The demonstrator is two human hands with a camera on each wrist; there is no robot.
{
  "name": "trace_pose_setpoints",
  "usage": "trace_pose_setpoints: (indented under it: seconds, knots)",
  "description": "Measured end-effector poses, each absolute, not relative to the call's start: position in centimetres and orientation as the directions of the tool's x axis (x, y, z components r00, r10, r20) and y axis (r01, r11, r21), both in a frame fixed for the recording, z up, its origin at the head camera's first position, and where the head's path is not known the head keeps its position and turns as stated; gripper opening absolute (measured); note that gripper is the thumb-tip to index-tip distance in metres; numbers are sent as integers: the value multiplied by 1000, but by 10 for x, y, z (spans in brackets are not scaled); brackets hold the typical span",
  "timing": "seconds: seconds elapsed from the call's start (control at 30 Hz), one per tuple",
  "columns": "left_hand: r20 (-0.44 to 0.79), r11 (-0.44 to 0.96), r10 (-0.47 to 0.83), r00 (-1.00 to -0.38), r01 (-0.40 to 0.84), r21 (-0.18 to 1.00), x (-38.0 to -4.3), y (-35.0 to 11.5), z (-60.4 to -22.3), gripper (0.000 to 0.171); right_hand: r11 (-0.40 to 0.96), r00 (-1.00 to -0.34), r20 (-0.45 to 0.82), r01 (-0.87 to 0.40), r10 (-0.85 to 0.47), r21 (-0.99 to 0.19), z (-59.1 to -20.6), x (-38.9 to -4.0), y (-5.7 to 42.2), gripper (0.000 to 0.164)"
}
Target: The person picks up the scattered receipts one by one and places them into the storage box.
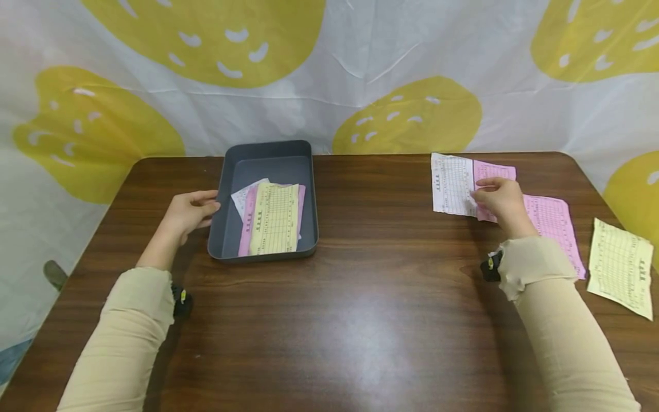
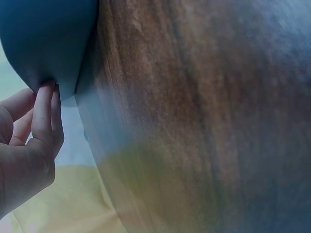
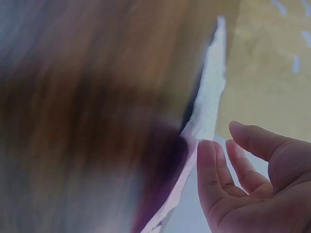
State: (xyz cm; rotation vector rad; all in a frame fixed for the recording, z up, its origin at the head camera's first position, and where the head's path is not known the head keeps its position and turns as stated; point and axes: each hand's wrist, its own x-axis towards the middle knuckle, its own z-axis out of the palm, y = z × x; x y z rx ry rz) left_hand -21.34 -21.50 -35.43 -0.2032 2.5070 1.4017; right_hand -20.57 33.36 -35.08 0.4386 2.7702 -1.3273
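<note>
- L hand (image 1: 191, 214): fingertips up against L wall of grey tray (image 1: 270, 169); can't tell if they pinch it or just touch.
- R hand (image 1: 500, 201): thumb & fingertips apart, hand over pink sheet (image 1: 496, 170); can't tell whether tips touch the paper.
- Tray: near table's back L corner, far end at back edge. In its near half: yellow sheet (image 1: 276, 220) on top, pink slip (image 1: 246, 226) under it, white slip (image 1: 246, 195) poking out at upper L.
- White sheet (image 1: 447, 186): nr back edge, R half of table, its R side meeting the pink sheet by the hand.
- 2nd pink sheet (image 1: 553, 223): just R of R hand, twd R edge, partly behind the forearm.
- Yellow paper (image 1: 620, 266): tilted, at table's R edge.
- Table (image 1: 360, 297): brown wood-grain; white cloth w/ yellow shapes (image 1: 324, 123) behind back edge.
</note>
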Motion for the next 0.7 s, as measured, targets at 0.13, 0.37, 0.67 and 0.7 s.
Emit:
trace_pose_setpoints:
  seconds: [0.13, 0.37, 0.67, 0.7]
  knots:
    - [-295, 522, 3, -956, -250, 816, -214, -215, -355, 49, 685, -964, -119, 253, 238, -684, -357, -206, 337, 41]
    - [-300, 525, 3, -954, -254, 813, -215, -215, -356, 49, 665, -963, -167, 267, 212, -697, -361, -209, 337, 46]
    - [-305, 526, 3, -952, -258, 810, -214, -215, -354, 49, 702, -961, -199, 276, 192, -657, -364, -212, 330, 46]
    - [-303, 527, 4, -953, -256, 810, -214, -216, -354, 49, 708, -961, -199, 274, 190, -650, -364, -212, 329, 46]
